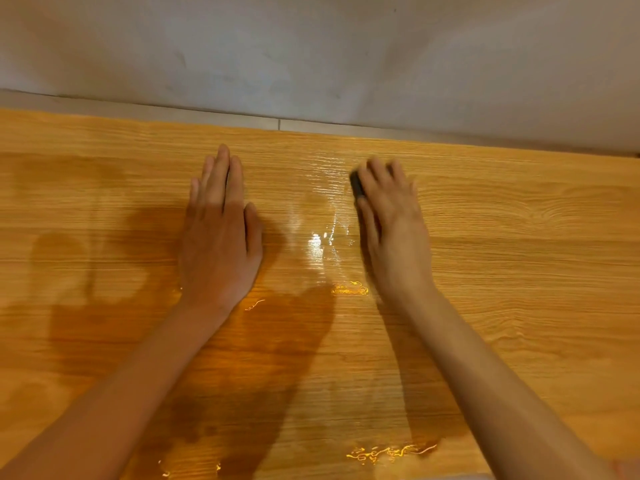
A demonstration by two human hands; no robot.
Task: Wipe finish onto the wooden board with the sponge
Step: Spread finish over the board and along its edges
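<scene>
A wide wooden board [519, 244] with light grain fills the lower two thirds of the head view. My left hand [221, 237] lies flat on it, fingers together, palm down, holding nothing. My right hand [394, 223] presses a dark sponge [356, 183] onto the board; only the sponge's left end shows beyond my fingers. This hand is blurred. Between my hands a wet glossy patch of finish [322, 237] shines on the wood, and darker wet areas spread toward the near edge.
A pale wall [311, 46] rises behind the board's far edge, with a narrow grey ledge [242, 116] between them. Shadows of my arms and head fall on the board's left and near parts.
</scene>
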